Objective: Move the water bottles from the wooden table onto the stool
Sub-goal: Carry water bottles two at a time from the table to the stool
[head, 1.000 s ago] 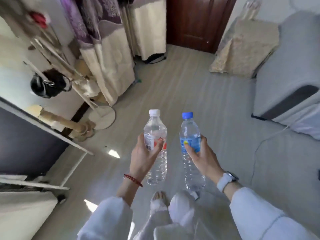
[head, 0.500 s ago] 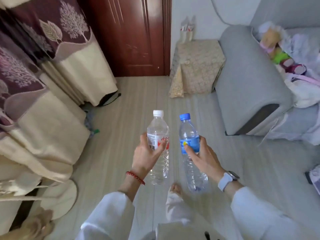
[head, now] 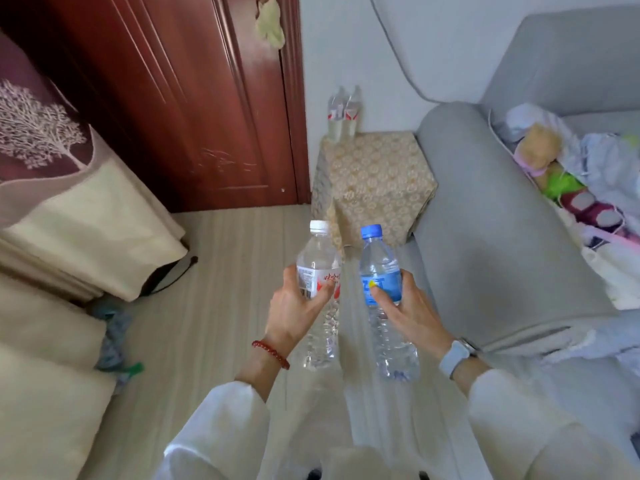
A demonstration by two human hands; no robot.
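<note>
The left hand (head: 294, 306) grips a white-capped bottle (head: 320, 292) and the right hand (head: 408, 306) a blue-capped bottle (head: 382, 299) (both upright, side by side) above the floor, short of the cloth-covered stool (head: 377, 181).

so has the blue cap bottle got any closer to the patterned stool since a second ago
Yes. The blue-cap bottle, held in the right hand, is now just short of the patterned stool, which was far off before.
</note>
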